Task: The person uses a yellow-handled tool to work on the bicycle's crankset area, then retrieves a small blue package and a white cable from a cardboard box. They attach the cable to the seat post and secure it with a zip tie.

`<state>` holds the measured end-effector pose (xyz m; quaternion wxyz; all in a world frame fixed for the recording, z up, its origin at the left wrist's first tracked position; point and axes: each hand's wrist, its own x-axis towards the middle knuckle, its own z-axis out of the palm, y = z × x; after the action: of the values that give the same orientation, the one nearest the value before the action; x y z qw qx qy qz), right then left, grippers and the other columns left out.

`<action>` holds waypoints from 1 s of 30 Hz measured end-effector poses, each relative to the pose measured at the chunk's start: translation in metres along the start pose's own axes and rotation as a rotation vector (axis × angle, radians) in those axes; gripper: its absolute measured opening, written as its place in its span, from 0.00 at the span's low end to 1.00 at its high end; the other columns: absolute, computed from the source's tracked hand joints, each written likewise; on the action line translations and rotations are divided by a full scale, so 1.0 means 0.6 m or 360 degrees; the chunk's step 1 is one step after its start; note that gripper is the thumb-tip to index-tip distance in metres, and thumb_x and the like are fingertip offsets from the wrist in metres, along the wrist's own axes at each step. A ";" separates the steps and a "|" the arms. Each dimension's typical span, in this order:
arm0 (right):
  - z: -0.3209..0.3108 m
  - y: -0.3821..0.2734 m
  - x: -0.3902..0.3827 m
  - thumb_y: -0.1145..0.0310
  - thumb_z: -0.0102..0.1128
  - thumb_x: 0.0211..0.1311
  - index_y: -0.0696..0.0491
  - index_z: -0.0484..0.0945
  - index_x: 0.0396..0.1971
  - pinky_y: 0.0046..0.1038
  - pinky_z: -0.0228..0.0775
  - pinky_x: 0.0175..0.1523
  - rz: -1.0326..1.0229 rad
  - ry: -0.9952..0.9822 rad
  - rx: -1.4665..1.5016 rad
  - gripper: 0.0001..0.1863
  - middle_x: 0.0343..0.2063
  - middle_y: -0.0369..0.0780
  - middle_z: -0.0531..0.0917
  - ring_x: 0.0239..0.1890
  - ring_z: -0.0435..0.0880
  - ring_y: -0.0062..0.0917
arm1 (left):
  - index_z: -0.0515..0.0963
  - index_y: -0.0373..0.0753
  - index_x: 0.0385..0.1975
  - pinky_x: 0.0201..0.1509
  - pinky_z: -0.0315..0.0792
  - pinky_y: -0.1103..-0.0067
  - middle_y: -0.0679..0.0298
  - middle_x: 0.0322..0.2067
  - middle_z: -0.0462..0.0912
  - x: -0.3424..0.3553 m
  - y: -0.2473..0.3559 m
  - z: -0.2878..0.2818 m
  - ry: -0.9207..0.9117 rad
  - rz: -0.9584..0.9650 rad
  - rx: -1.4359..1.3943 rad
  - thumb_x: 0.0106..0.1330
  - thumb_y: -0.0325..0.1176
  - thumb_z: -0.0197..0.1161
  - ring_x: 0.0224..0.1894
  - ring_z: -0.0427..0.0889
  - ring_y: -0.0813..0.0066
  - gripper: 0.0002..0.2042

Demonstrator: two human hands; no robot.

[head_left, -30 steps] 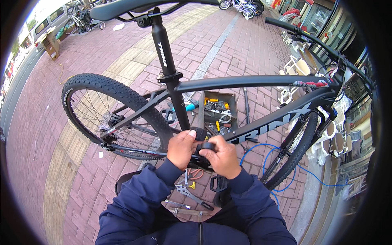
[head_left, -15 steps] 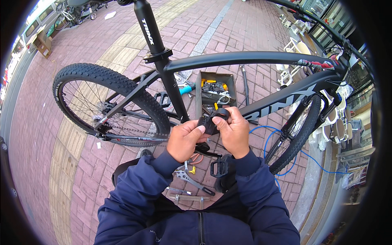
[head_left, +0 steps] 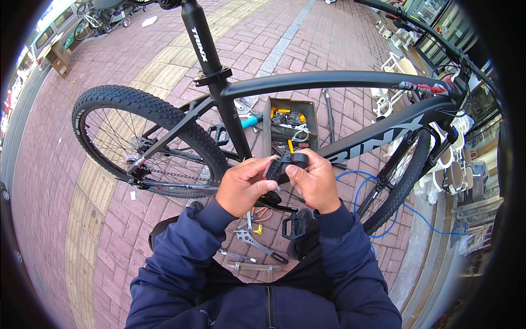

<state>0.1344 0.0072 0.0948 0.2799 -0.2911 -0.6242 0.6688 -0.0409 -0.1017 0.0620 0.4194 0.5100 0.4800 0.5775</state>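
Note:
Between my two hands is a small black bicycle part (head_left: 280,164) with a flat body and a round ring-like clamp at one end; its exact kind does not show. My left hand (head_left: 245,185) pinches the flat body between thumb and fingers. Around the ring end, the fingers of my right hand (head_left: 315,185) are closed, with the thumb against its near side. Just beyond my hands stands a black bicycle frame (head_left: 329,78), its rear wheel (head_left: 148,137) to the left and front wheel (head_left: 402,181) to the right.
An open toolbox (head_left: 307,118) with yellow-handled tools lies behind the frame. Near my feet are a grey metal tool (head_left: 255,239), a yellow piece (head_left: 258,228) and a pedal (head_left: 295,226). A blue hose (head_left: 359,192) curves over the paving. White chairs (head_left: 402,66) line the right side.
The black part has turned in my hands, so the ring now faces more to the right. My left hand has shifted slightly left and rotated, with its fingers opened a little more.

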 end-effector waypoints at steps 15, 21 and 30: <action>0.000 -0.003 -0.007 0.61 0.67 0.67 0.56 0.76 0.40 0.15 0.61 0.26 -0.0038 -0.0118 0.0250 0.15 0.26 0.32 0.80 0.23 0.71 0.10 | 0.72 0.31 0.58 0.62 0.74 0.76 0.62 0.48 0.82 0.007 0.014 -0.014 -0.0175 -0.0376 -0.0938 0.53 0.26 0.77 0.52 0.81 0.76 0.32; 0.018 0.006 -0.014 0.59 0.67 0.67 0.55 0.74 0.38 0.14 0.58 0.23 0.0001 -0.0174 0.0358 0.16 0.21 0.31 0.77 0.19 0.69 0.10 | 0.73 0.33 0.55 0.54 0.77 0.80 0.64 0.47 0.82 0.004 0.011 -0.021 -0.0127 -0.0312 -0.0838 0.56 0.23 0.75 0.46 0.82 0.80 0.26; 0.018 0.001 -0.024 0.60 0.68 0.66 0.56 0.75 0.37 0.14 0.58 0.22 -0.0010 -0.0226 0.0407 0.16 0.20 0.31 0.76 0.19 0.70 0.09 | 0.73 0.33 0.52 0.54 0.76 0.79 0.65 0.43 0.81 -0.007 0.029 -0.012 -0.0097 -0.0179 -0.0762 0.56 0.24 0.76 0.45 0.81 0.80 0.25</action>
<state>0.1361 -0.0106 0.0953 0.2719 -0.2031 -0.5531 0.7608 -0.0474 -0.1100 0.0783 0.5742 0.3857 0.3442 0.6349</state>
